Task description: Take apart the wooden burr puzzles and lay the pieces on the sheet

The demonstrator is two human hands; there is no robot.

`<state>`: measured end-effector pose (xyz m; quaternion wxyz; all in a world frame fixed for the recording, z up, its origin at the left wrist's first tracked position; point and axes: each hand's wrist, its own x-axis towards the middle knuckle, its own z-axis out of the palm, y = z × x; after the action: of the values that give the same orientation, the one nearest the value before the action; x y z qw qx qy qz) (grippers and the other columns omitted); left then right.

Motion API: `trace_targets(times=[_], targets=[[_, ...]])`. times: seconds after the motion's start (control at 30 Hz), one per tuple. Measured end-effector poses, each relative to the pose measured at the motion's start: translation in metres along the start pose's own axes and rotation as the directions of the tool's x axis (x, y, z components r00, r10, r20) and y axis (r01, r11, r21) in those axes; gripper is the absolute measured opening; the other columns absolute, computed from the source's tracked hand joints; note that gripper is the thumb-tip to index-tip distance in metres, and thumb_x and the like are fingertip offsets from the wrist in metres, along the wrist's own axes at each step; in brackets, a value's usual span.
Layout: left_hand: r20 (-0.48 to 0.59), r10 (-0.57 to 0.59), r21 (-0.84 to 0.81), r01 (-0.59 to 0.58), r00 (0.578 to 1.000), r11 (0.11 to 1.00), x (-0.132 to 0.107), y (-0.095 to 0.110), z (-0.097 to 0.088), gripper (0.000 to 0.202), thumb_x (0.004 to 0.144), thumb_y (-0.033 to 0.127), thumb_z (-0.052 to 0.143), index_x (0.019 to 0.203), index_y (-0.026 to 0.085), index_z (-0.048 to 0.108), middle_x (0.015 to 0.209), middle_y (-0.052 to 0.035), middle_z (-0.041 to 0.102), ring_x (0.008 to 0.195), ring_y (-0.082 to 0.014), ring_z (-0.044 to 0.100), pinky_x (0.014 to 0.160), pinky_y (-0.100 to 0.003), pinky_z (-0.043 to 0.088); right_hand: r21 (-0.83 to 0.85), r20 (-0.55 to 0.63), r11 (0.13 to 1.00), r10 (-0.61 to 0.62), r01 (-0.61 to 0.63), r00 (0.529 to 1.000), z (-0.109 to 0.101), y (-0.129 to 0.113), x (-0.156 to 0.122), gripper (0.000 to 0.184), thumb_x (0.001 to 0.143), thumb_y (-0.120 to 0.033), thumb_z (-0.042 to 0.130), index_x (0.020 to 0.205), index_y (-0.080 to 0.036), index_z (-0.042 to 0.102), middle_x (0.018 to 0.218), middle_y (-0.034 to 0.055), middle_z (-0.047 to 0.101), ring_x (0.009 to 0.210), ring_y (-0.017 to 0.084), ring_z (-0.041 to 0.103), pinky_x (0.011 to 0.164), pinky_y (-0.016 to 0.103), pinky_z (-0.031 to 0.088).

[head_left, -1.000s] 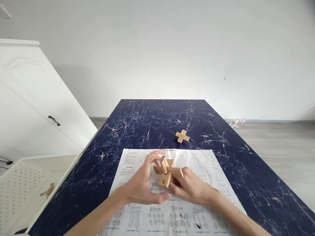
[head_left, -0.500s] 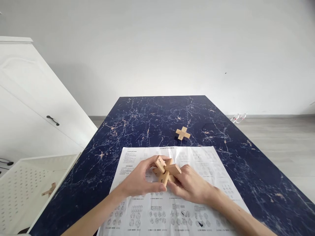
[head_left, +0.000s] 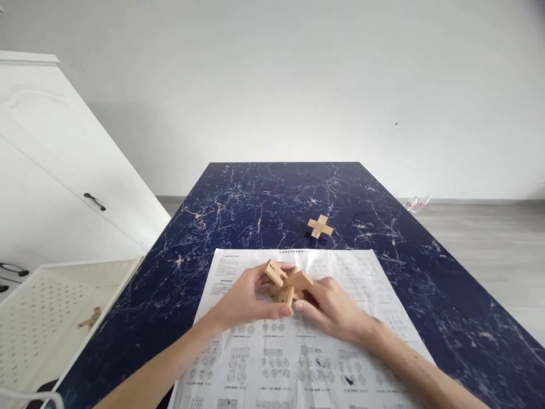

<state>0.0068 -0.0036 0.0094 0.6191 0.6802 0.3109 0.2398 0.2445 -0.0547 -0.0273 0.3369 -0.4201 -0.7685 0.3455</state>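
Between my two hands is a wooden interlocking puzzle (head_left: 298, 280), made of several crossed light-wood bars with dark numbers on some faces. My left hand (head_left: 247, 298) grips it from the left, thumb along the near side and fingers behind. From the right, my right hand (head_left: 330, 304) is closed on it, its thumb close to the left thumb. The lower and far parts of the puzzle are hidden by my fingers. Under both hands lies a printed instruction sheet (head_left: 251, 392) with rows of small diagrams.
A second wooden cross (head_left: 321, 226) lies on the dark blue marbled table (head_left: 255, 193) beyond the sheet. At the left, a white perforated basket (head_left: 38, 312) contains another wooden cross (head_left: 89, 320). A white cabinet (head_left: 51, 153) stands behind it. Clear bottles (head_left: 417, 203) are on the floor at right.
The puzzle has tilted and turned slightly within my hands, and the thumbs have come closer together. The whole view has shifted a little.
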Motion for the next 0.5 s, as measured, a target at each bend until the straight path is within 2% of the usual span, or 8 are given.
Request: trace_targets(times=[0.13, 0.27, 0.37, 0.5], targets=[[-0.08, -0.015, 0.059, 0.02, 0.997, 0.998, 0.0, -0.002, 0.001, 0.078, 0.074, 0.051, 0.094, 0.14, 0.022, 0.065, 0.126, -0.0123, 0.076, 0.114, -0.0325, 0.073, 0.099, -0.046, 0.06, 0.044, -0.159, 0.999, 0.035, -0.029, 0.987, -0.006, -0.003, 0.001, 0.022, 0.11, -0.042, 0.057, 0.101, -0.024, 0.065, 0.078, 0.0006, 0.065, 0.063, 0.017, 0.051, 0.062, 0.031, 0.035], [-0.141, -0.034, 0.129, 0.053, 0.989, 0.99, 0.001, -0.001, 0.002, 0.076, 0.073, 0.05, 0.092, 0.137, 0.02, 0.066, 0.126, -0.0123, 0.075, 0.112, -0.0316, 0.073, 0.099, -0.047, 0.061, 0.037, -0.245, 0.999, 0.006, 0.003, 0.97, -0.006, -0.006, 0.004, 0.029, 0.11, -0.035, 0.057, 0.084, -0.024, 0.059, 0.075, 0.0003, 0.059, 0.064, 0.017, 0.048, 0.063, 0.032, 0.035], [-0.156, -0.025, 0.157, 0.05, 0.987, 0.986, 0.003, -0.001, 0.003, 0.073, 0.073, 0.05, 0.092, 0.135, 0.02, 0.066, 0.118, -0.0108, 0.075, 0.105, -0.0297, 0.074, 0.093, -0.044, 0.062, 0.065, -0.245, 0.997, -0.025, 0.042, 0.969, -0.006, -0.009, 0.004, 0.031, 0.11, -0.032, 0.057, 0.08, -0.024, 0.056, 0.074, -0.0002, 0.055, 0.064, 0.017, 0.045, 0.063, 0.032, 0.033], [-0.197, 0.019, 0.24, 0.029, 0.98, 0.97, 0.004, -0.003, 0.001, 0.064, 0.079, 0.052, 0.088, 0.131, 0.021, 0.069, 0.102, -0.0055, 0.073, 0.098, -0.0264, 0.071, 0.093, -0.043, 0.059, 0.119, -0.159, 0.99, -0.061, 0.08, 0.985, -0.006, -0.017, 0.001, 0.029, 0.112, -0.032, 0.055, 0.085, -0.024, 0.059, 0.076, -0.0001, 0.055, 0.066, 0.017, 0.046, 0.064, 0.032, 0.035]])
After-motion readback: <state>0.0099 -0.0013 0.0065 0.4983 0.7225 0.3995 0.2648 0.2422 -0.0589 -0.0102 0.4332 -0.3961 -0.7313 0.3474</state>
